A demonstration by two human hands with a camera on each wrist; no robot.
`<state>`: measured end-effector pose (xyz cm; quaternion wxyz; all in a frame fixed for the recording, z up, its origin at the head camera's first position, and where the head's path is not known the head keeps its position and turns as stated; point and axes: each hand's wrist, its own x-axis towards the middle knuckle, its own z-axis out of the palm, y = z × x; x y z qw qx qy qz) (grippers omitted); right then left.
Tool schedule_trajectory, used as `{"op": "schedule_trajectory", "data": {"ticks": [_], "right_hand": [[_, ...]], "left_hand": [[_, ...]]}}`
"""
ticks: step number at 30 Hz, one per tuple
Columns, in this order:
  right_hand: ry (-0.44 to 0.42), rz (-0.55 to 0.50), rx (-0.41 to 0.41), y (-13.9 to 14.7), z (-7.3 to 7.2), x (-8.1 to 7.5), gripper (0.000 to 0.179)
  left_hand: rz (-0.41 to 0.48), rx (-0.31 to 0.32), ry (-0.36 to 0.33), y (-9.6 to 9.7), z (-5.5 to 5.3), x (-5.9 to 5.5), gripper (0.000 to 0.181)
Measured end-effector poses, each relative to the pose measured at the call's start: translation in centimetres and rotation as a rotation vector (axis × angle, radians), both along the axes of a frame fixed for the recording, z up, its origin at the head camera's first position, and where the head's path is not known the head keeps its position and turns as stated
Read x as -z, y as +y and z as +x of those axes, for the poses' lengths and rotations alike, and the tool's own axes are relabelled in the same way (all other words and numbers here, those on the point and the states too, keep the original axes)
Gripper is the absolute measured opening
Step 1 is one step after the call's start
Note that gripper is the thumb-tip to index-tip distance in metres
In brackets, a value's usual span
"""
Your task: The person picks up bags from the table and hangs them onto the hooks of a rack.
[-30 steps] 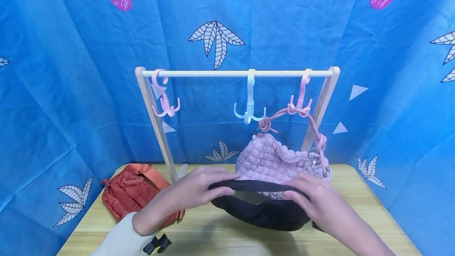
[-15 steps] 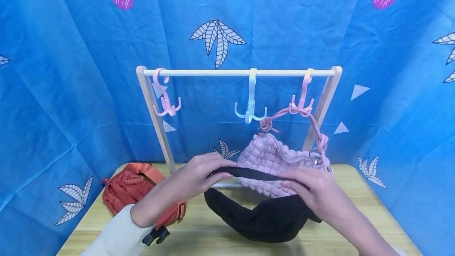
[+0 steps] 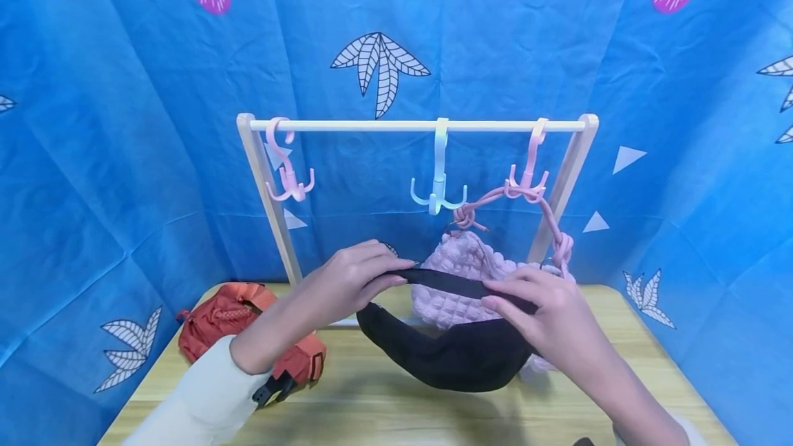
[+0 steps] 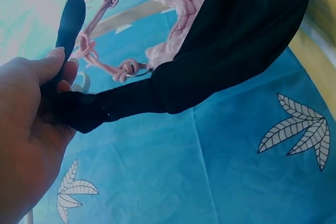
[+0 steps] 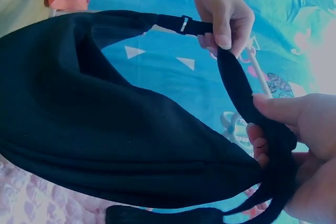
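A black crescent-shaped shoulder bag [image 3: 458, 363] hangs from its strap [image 3: 447, 283] in front of the rack. My left hand [image 3: 353, 282] pinches the left part of that strap between thumb and fingers. Farther right, my right hand [image 3: 548, 305] grips the same strap, and the stretch between both hands is pulled fairly straight. A strap slider [image 5: 185, 24] shows close to the left hand in the right wrist view. Behind the black bag, a puffy lilac bag [image 3: 461, 260] hangs by its knotted pink cord from the right pink hook [image 3: 526, 177], partly covered by bag and hand.
Along the white rail [image 3: 365, 126] of the rack hang a light blue hook [image 3: 438, 188] at the middle and another pink hook [image 3: 290, 181] at left. An orange-red bag [image 3: 217, 322] lies on the wooden table [image 3: 372, 418] at left. Blue patterned cloth [image 3: 347, 171] surrounds the table.
Both hands have risen toward the rack, lifting the black bag's strap. The bag's body dropped open below the strap, then rose with it. The lilac bag stays hung.
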<state>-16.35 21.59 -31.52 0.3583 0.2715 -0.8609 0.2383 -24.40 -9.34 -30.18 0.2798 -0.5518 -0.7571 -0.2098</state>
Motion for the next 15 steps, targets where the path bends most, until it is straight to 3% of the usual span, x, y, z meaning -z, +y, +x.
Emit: {"op": "schedule_trajectory", "data": {"ticks": [6,10,15], "right_hand": [[0.037,-0.002,0.017,-0.3,-0.3,-0.7,0.048],[0.095,0.024,-0.011,-0.5,-0.7,-1.0,0.043],[0.154,0.076,0.011,-0.6,-1.2,-1.3,0.036]], "left_hand": [[-0.017,-0.039,0.018,0.1,-0.1,-1.1,0.033],[-0.029,-0.063,0.037,0.2,-0.2,-1.8,0.031],[-0.048,-0.098,0.080,0.5,-0.5,-2.2,0.029]]}}
